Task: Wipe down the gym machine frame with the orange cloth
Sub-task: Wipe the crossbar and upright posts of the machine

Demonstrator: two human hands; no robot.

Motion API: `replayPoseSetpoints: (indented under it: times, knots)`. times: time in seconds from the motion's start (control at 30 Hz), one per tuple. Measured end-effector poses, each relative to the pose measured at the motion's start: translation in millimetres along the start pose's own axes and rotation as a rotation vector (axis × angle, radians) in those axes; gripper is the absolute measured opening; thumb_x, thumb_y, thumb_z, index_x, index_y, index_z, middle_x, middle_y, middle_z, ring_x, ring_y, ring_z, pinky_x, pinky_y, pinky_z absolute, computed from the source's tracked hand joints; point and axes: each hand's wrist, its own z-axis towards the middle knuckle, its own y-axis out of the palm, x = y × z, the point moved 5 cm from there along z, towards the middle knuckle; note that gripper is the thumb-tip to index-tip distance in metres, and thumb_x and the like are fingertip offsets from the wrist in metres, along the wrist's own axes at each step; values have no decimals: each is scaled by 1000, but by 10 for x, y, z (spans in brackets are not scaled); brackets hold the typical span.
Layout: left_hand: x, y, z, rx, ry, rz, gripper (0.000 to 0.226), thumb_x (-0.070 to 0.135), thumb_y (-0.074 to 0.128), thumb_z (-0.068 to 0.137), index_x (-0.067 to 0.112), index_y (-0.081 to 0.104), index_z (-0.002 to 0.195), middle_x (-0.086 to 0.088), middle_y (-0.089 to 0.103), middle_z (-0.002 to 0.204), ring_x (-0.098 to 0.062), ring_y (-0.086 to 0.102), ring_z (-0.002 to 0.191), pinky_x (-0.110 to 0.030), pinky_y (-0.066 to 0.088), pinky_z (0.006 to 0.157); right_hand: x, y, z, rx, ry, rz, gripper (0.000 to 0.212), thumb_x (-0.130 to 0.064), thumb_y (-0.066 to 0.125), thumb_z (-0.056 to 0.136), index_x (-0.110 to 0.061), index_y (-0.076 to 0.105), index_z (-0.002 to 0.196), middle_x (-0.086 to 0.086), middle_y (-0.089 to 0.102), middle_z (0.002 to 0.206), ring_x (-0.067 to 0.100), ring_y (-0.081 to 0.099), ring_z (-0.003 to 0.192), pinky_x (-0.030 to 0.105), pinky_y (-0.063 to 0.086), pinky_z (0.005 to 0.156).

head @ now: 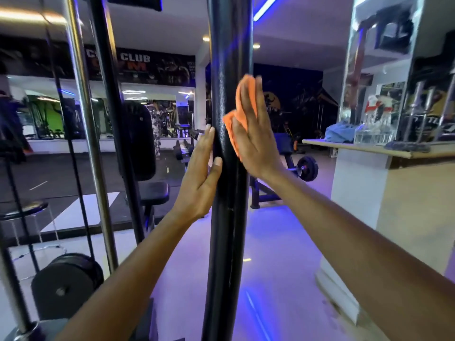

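Right hand (253,134) is flat, fingers straight, pressing the orange cloth (235,112) onto the black frame post (229,217); left hand (202,173) braces the other side, open too. I'd keep even pressure and go in long strokes. Plenty of bare post below both hands, worktop (357,146) well off right.

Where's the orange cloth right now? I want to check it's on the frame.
In the head view, the orange cloth is just right of centre, pressed flat by the right hand against the right side of the black post.
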Motion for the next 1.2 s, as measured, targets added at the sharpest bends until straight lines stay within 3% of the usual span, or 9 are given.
replayPoseSetpoints:
  times: [0.3,0.4,0.5,0.63,0.8,0.87,1.03,1.1,1.2]
  knots:
    - [350,-200,788,17,30,157,65,16,43,115,7,15,173,3,10,183,-23,4,170,-47,9,138,30,-132,472,-57,137,98,65,-19,37,117,-2,10,174,16,3,184,29,0,172,52,13,139]
    - [592,-339,1236,17,59,201,67,15,44,114,6,14,173,0,9,183,-27,4,170,-49,10,137,-8,-280,1331,-21,74,48,64,-16,40,117,2,14,172,22,4,183,35,2,172,59,15,137]
    - [840,-489,1599,16,43,250,67,15,46,114,9,14,173,2,6,183,-26,1,170,-46,9,137,-68,-355,1431,-70,112,79,66,-15,39,115,3,13,172,18,1,183,36,2,172,62,15,137]
    - [1065,-722,2018,18,5,289,66,13,54,112,6,24,171,-6,9,183,-27,4,170,-53,13,137,-127,-454,1411,-142,227,93,66,-17,39,117,-1,8,174,14,0,185,28,5,172,45,14,139]
    - [1377,-1062,2746,-17,-4,385,66,19,50,115,17,19,174,3,4,183,-26,0,170,-60,12,135,-137,-662,2827,-40,188,39,64,-13,46,117,2,17,172,19,7,183,33,11,171,54,20,137]
    - [1480,-1157,2939,-40,1,417,65,20,49,115,17,20,174,2,4,183,-27,0,170,-61,13,135,-196,-683,2853,-72,202,15,67,-14,51,116,2,17,172,18,4,183,34,11,171,54,20,137]
    - [1774,-1353,3297,-98,-47,461,65,23,46,116,17,19,174,-5,4,184,-26,-4,170,-58,11,136,-297,-759,2574,-240,351,84,72,-41,35,119,-2,11,175,12,1,185,20,7,172,30,18,137]
    - [1903,-1419,3558,-94,-27,466,66,26,46,116,18,16,174,-6,4,184,-26,-3,170,-57,11,136,-242,-831,3088,-188,318,98,69,-33,39,119,-3,11,175,13,1,185,24,10,172,35,20,137]
    - [2075,-1525,3908,-82,-30,511,68,28,47,115,19,13,174,-6,3,184,-25,-2,170,-52,10,137,-231,-895,3860,-127,210,89,68,-18,45,119,-10,8,175,5,-3,184,29,10,172,57,30,133]
